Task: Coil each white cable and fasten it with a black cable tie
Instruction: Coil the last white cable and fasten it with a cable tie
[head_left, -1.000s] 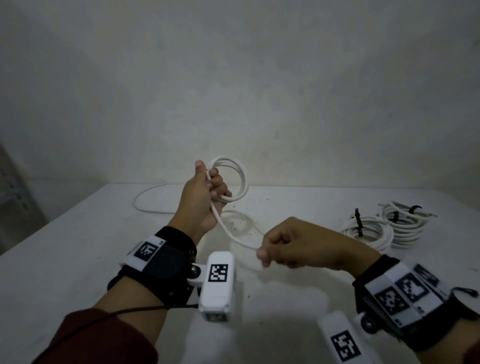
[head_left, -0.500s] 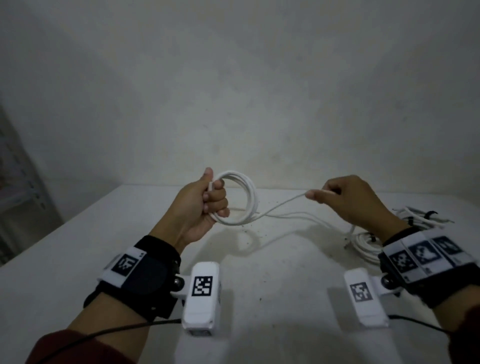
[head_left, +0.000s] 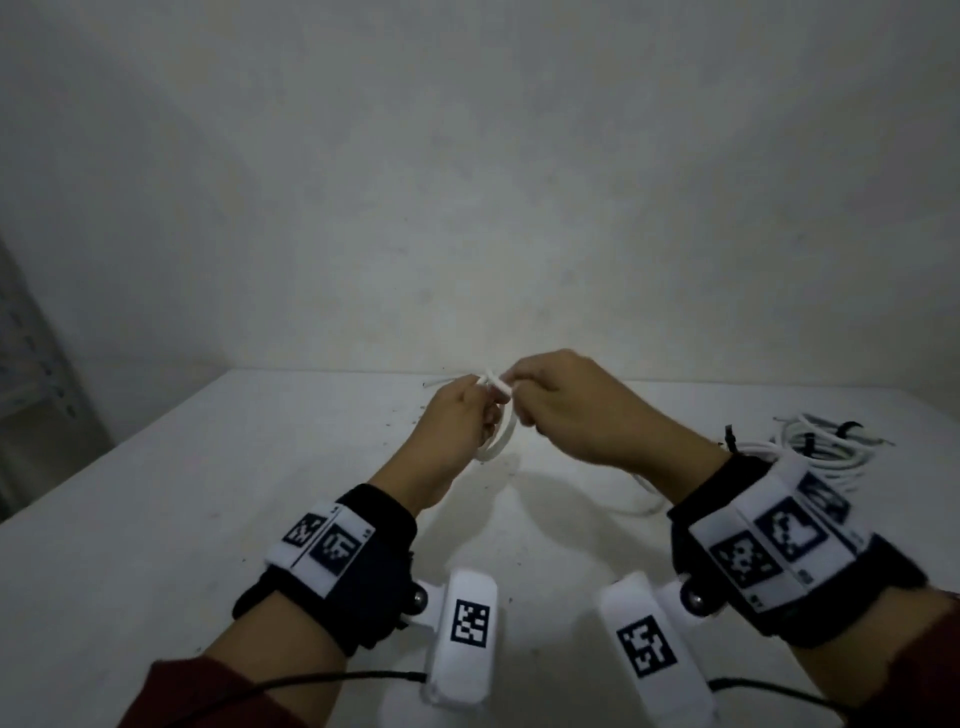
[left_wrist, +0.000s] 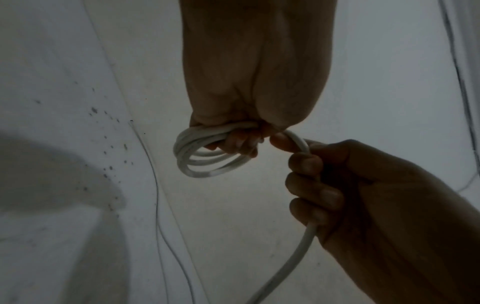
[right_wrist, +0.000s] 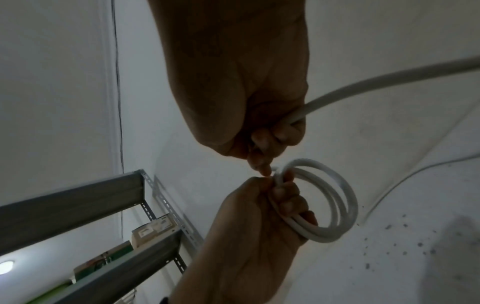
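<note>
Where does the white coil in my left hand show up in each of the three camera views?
Head: the white coil sits at centre, mostly hidden between both hands.
Left wrist: the coil hangs at centre, below the left hand.
Right wrist: the coil is right of centre, looped round the left hand's fingers.
Shared landmark: the right hand, touching the coil's top in every view.

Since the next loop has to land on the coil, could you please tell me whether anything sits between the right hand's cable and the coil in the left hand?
Nothing visible does. The right hand grips the cable right beside the coil that the left hand holds above the table, and only open air lies between them.
</note>
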